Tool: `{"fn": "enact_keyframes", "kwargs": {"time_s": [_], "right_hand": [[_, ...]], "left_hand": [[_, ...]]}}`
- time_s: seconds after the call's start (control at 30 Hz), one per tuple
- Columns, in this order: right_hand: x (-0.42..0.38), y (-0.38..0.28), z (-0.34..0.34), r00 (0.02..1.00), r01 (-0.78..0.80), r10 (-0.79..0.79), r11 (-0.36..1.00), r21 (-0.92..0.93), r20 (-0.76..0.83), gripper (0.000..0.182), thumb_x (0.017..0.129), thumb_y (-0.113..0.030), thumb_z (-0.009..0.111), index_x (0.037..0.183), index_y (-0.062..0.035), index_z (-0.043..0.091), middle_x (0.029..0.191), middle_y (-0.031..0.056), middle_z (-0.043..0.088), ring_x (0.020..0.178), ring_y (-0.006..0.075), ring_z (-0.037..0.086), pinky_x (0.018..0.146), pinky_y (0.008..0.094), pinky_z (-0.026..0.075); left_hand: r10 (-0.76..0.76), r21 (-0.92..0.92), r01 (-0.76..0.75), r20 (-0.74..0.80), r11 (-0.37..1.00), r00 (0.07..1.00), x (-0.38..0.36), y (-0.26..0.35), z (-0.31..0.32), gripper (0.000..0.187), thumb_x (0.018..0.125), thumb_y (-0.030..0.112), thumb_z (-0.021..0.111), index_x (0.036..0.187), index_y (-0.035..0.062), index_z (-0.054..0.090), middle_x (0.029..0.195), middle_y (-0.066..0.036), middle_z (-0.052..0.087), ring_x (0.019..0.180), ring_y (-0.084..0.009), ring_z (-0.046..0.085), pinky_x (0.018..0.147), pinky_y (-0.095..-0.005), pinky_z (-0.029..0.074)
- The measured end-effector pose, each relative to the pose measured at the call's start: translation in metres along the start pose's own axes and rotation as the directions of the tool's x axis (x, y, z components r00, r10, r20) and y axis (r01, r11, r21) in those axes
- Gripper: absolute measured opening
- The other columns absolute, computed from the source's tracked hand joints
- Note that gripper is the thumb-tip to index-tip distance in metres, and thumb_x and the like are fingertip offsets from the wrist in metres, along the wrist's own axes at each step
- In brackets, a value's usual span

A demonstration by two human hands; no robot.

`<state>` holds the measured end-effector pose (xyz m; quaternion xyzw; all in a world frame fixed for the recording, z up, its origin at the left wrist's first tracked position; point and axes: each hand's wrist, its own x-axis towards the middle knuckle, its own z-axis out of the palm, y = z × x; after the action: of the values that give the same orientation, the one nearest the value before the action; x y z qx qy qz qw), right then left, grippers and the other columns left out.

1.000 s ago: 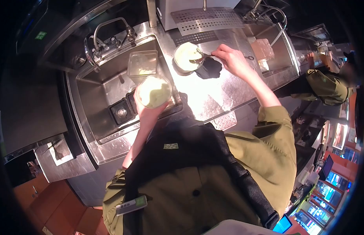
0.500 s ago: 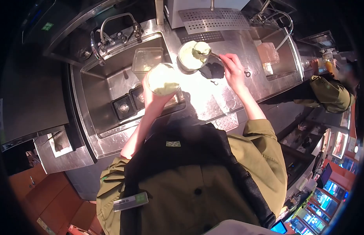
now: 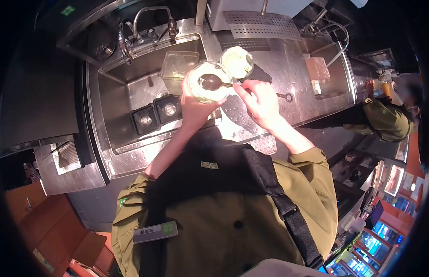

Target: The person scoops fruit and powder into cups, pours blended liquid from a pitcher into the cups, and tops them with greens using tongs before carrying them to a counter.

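My left hand (image 3: 196,111) is wrapped round a clear cup (image 3: 191,84) with pale cream-like stuff inside, held up near the sink's right edge. In my right hand (image 3: 261,105) is a long-handled spoon (image 3: 212,82), its dark bowl over the cup's mouth and right at the pale contents. A ring at the end of its handle sticks out beyond my right hand. Just behind stands a second clear container (image 3: 242,75) on the counter, heaped with whitish-green cream-like stuff.
A steel sink (image 3: 114,121) lies left, holding a clear square tub (image 3: 172,60) and black square holders (image 3: 145,120). A faucet (image 3: 152,9) rises behind it. Farther right are a perforated steel plate (image 3: 263,25) and a second sink (image 3: 336,85). Another person (image 3: 385,117) works at far right.
My right hand has brought the spoon left from the container on the counter to the cup; the cream heaped on the spoon no longer shows. My left hand has moved the cup slightly right and up.
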<state>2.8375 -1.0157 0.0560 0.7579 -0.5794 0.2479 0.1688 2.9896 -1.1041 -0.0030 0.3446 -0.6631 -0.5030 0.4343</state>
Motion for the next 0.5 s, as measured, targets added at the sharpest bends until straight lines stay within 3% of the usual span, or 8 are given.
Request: {"fn": "enact_keyframes", "kwargs": {"time_s": [0.1, 0.13, 0.27, 0.37, 0.4, 0.5], "right_hand": [[0.002, 0.004, -0.012, 0.999, -0.036, 0.036, 0.998, -0.049, -0.002, 0.033, 0.064, -0.006, 0.059, 0.096, -0.0076, 0.058, 0.085, 0.0061, 0.053, 0.072, 0.0187, 0.053, 0.063, 0.0313, 0.044], [0.001, 0.007, -0.012, 0.997, -0.055, 0.054, 0.998, -0.030, -0.056, 0.034, 0.063, -0.001, 0.058, 0.096, -0.0067, 0.058, 0.084, 0.0070, 0.053, 0.066, 0.0193, 0.054, 0.058, 0.0303, 0.045], [0.009, 0.002, -0.025, 0.984, -0.174, 0.179, 0.967, 0.187, -0.011, 0.039, 0.061, 0.007, 0.053, 0.098, -0.0053, 0.058, 0.083, 0.0067, 0.052, 0.062, 0.0201, 0.054, 0.052, 0.0290, 0.045], [0.014, -0.010, -0.030, 0.969, -0.225, 0.195, 0.949, 0.221, 0.153, 0.040, 0.060, 0.006, 0.054, 0.098, -0.0055, 0.058, 0.082, 0.0064, 0.052, 0.063, 0.0190, 0.054, 0.052, 0.0285, 0.046], [0.013, -0.009, -0.027, 0.979, -0.166, 0.147, 0.977, 0.133, 0.143, 0.041, 0.059, 0.005, 0.054, 0.098, -0.0055, 0.058, 0.081, 0.0059, 0.051, 0.063, 0.0187, 0.055, 0.053, 0.0281, 0.046], [0.012, -0.003, -0.030, 0.976, -0.180, 0.174, 0.983, 0.034, 0.131, 0.041, 0.059, 0.004, 0.054, 0.099, -0.0058, 0.058, 0.081, 0.0057, 0.051, 0.063, 0.0187, 0.054, 0.053, 0.0276, 0.047]], "left_hand": [[0.057, 0.010, -0.057, -0.001, 0.998, 0.998, -0.001, 0.003, -0.005, 0.095, 0.048, 0.015, 0.081, 0.123, -0.0032, 0.025, 0.115, -0.016, 0.043, 0.105, -0.0210, 0.046, 0.087, -0.0318, 0.041], [0.066, -0.015, -0.066, -0.003, 0.998, 0.998, -0.001, 0.003, -0.006, 0.095, 0.048, 0.014, 0.081, 0.123, -0.0033, 0.025, 0.116, -0.016, 0.043, 0.105, -0.0208, 0.046, 0.088, -0.0315, 0.041], [0.066, -0.063, -0.066, 0.003, 0.996, 0.998, -0.001, 0.004, -0.010, 0.095, 0.047, 0.012, 0.081, 0.123, -0.0034, 0.024, 0.116, -0.015, 0.042, 0.105, -0.0207, 0.046, 0.089, -0.0306, 0.040], [0.058, -0.085, -0.056, 0.025, 0.995, 0.998, -0.001, 0.003, -0.012, 0.096, 0.047, 0.011, 0.080, 0.123, -0.0035, 0.024, 0.117, -0.015, 0.041, 0.106, -0.0210, 0.045, 0.090, -0.0308, 0.039], [0.057, -0.097, -0.054, 0.035, 0.994, 0.998, -0.001, 0.001, -0.012, 0.096, 0.048, 0.012, 0.080, 0.123, -0.0036, 0.023, 0.118, -0.016, 0.040, 0.106, -0.0211, 0.044, 0.090, -0.0310, 0.039], [0.027, -0.027, -0.025, 0.066, 0.999, 0.997, -0.003, -0.005, -0.017, 0.097, 0.048, 0.013, 0.080, 0.124, -0.0025, 0.023, 0.119, -0.016, 0.039, 0.108, -0.0216, 0.043, 0.090, -0.0319, 0.038]]}}
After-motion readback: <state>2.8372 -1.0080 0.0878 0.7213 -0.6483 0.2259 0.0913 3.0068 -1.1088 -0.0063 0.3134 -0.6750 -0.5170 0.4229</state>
